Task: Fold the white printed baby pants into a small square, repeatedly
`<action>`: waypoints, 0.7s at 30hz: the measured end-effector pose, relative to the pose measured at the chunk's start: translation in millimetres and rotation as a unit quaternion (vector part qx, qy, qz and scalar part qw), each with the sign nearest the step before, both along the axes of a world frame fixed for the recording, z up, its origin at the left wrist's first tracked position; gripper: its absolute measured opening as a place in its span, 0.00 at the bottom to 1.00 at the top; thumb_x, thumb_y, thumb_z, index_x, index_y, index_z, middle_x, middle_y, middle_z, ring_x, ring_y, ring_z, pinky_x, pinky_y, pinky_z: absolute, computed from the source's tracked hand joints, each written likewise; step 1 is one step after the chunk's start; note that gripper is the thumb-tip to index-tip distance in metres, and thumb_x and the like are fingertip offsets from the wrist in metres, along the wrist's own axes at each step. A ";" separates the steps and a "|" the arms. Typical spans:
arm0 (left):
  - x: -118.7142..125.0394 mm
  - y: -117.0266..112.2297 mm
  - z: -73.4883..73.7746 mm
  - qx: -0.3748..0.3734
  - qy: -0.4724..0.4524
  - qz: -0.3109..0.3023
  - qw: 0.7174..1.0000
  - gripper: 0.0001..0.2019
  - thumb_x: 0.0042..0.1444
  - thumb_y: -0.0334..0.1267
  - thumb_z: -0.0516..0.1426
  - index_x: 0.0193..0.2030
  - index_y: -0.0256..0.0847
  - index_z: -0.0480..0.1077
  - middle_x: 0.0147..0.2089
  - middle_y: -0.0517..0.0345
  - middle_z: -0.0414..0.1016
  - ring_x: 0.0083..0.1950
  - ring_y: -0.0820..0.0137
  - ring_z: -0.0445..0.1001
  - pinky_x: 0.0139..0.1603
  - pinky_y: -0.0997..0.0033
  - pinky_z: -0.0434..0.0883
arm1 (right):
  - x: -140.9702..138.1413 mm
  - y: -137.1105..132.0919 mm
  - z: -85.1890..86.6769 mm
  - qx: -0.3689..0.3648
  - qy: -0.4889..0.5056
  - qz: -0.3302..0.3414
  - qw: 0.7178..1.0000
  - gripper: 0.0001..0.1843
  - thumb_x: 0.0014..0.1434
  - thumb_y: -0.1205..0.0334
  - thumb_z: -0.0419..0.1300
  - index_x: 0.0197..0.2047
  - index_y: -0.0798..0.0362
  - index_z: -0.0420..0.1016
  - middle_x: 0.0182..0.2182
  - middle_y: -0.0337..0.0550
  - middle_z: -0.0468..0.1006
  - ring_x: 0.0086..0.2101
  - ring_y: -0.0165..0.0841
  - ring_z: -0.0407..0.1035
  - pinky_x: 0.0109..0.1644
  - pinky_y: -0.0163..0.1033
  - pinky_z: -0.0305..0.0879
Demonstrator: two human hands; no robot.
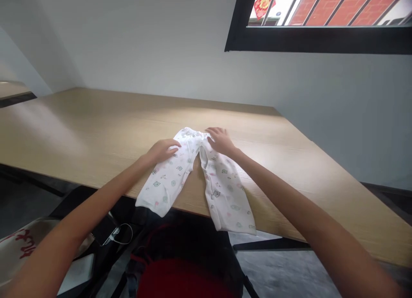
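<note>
Small white trousers (pixel 180 171) with a printed pattern lie spread out on the wooden table (pixel 106 130), waistband pointing away from me and the two legs apart. Both leg ends reach over the table's near edge. My left hand (pixel 163 150) rests on the outer side of the left leg, fingers stretched out over the cloth. At the waistband's right corner is my right hand (pixel 220 140), its fingers spread and touching the fabric. Part of the waistband's right end is hidden beneath that hand.
A pale wall (pixel 154 45) runs behind the table, with a dark-framed window (pixel 309 40) at upper right. Below the near edge at left are a cloth bag with red lettering (pixel 25 242), a white cable (pixel 124 233) and a pale flat object (pixel 77 272).
</note>
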State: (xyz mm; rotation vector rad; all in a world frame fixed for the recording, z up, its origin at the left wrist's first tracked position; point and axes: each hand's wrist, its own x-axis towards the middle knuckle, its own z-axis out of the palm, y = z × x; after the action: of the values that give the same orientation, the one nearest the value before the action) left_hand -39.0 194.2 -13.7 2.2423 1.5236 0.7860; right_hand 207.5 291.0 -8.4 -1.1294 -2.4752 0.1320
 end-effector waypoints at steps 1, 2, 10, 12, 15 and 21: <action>1.9 -5.9 -2.7 -0.008 0.010 -0.025 1.000 0.14 0.56 0.38 0.50 0.46 0.43 0.70 0.51 0.58 0.71 0.52 0.67 0.67 0.54 0.71 0.60 | -12.9 -8.5 -0.9 -0.009 -0.016 0.061 0.998 0.18 0.62 0.62 0.45 0.53 0.52 0.66 0.53 0.47 0.64 0.55 0.43 0.53 0.60 0.56 0.42; 4.6 -10.2 -5.5 -0.015 0.019 -0.045 0.999 0.15 0.57 0.39 0.49 0.48 0.43 0.69 0.52 0.58 0.70 0.53 0.68 0.67 0.54 0.71 0.60 | -26.8 -15.4 -2.6 -0.036 -0.035 0.125 0.991 0.18 0.64 0.60 0.43 0.53 0.50 0.66 0.52 0.44 0.66 0.54 0.40 0.55 0.60 0.55 0.43; 20.0 -110.9 -22.5 -0.048 0.120 -0.129 0.983 0.23 0.63 0.42 0.41 0.64 0.50 0.46 0.66 0.66 0.46 0.67 0.68 0.43 0.66 0.60 0.41 | -93.2 -4.0 -28.7 -0.027 -0.185 0.173 0.967 0.25 0.65 0.60 0.39 0.64 0.57 0.49 0.62 0.49 0.48 0.60 0.43 0.42 0.59 0.61 0.39; 18.1 -156.7 -23.0 -0.045 0.144 -0.120 0.981 0.24 0.64 0.42 0.41 0.66 0.49 0.40 0.67 0.65 0.44 0.67 0.69 0.44 0.67 0.61 0.41 | -98.1 0.9 -28.6 -0.026 -0.187 0.155 0.970 0.25 0.65 0.61 0.39 0.64 0.59 0.49 0.62 0.50 0.47 0.60 0.44 0.42 0.59 0.62 0.38; 15.9 -194.2 -15.3 -0.051 0.130 -0.075 0.987 0.22 0.64 0.41 0.41 0.65 0.49 0.46 0.65 0.63 0.51 0.65 0.69 0.51 0.65 0.63 0.49 | -100.6 2.2 -19.3 -0.067 -0.160 0.147 0.974 0.25 0.64 0.61 0.41 0.62 0.58 0.53 0.62 0.48 0.49 0.60 0.43 0.43 0.60 0.59 0.40; 65.0 -105.3 21.4 -0.002 0.058 -0.050 0.997 0.19 0.64 0.40 0.39 0.54 0.41 0.63 0.55 0.58 0.68 0.55 0.70 0.65 0.55 0.70 0.63 | -55.3 4.0 14.4 -0.187 -0.027 0.143 0.972 0.20 0.62 0.63 0.44 0.55 0.50 0.67 0.53 0.38 0.66 0.51 0.35 0.63 0.53 0.39 0.61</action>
State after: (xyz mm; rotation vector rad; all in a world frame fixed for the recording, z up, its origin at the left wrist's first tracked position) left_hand 26.0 88.9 7.7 2.3764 1.4482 0.6337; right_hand 152.2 295.0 5.9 -0.9116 -2.7233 0.6844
